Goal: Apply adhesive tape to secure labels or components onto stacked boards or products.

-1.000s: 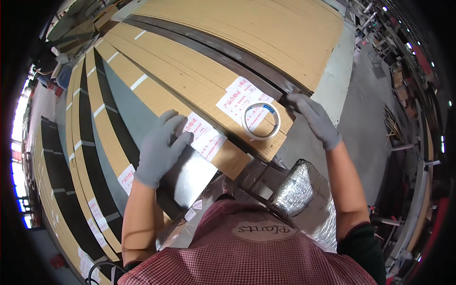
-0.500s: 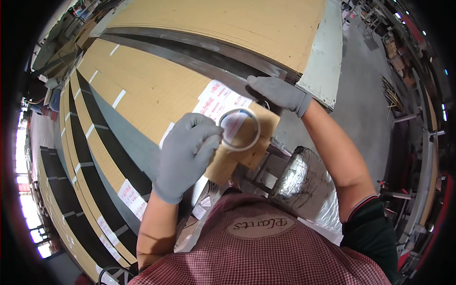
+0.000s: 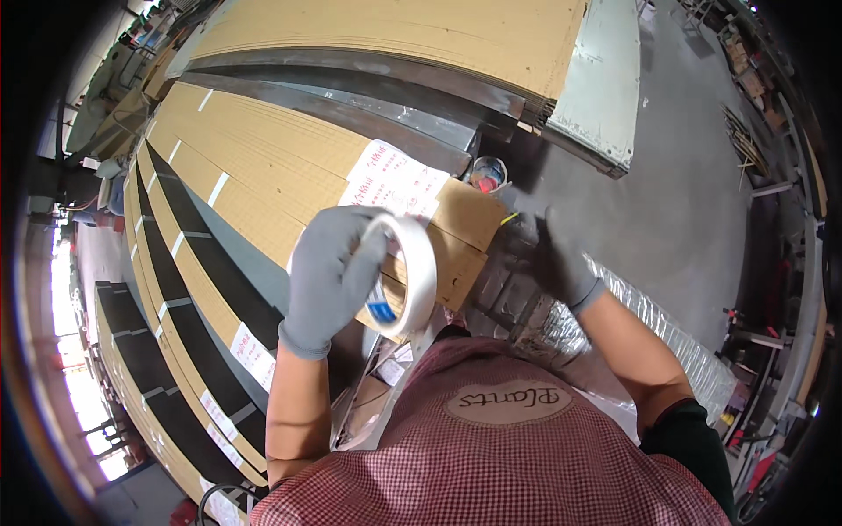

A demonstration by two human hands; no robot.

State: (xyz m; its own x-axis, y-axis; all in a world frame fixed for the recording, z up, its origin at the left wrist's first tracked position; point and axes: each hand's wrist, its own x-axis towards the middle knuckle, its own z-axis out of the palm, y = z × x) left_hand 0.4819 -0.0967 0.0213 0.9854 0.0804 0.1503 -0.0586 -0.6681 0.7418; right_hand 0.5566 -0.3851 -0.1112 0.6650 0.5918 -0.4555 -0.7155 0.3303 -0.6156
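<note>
In my gloved left hand (image 3: 331, 276) is a roll of white tape (image 3: 419, 276), gripped by its left rim and tilted so a blue patch shows inside its core. The roll is in front of the long cardboard cartons (image 3: 289, 167), whose near ends carry white labels (image 3: 390, 180) with red print. My gloved right hand (image 3: 561, 263) is to the right of the carton ends, dark and smeared by motion. A thin yellow piece (image 3: 509, 219) shows by its fingertips; whether the hand holds it is unclear.
A clear tub (image 3: 488, 174) with something red inside stands beyond the carton ends. Silver foil-wrapped material (image 3: 667, 329) lies to the right. More banded cartons (image 3: 167, 337) lie left, and a stack of cardboard sheets (image 3: 395, 35) lies at the far side.
The tape roll has turned from face-on to edge-on and shifted slightly left and down. My right hand has left the far side of the carton ends and come nearer to me.
</note>
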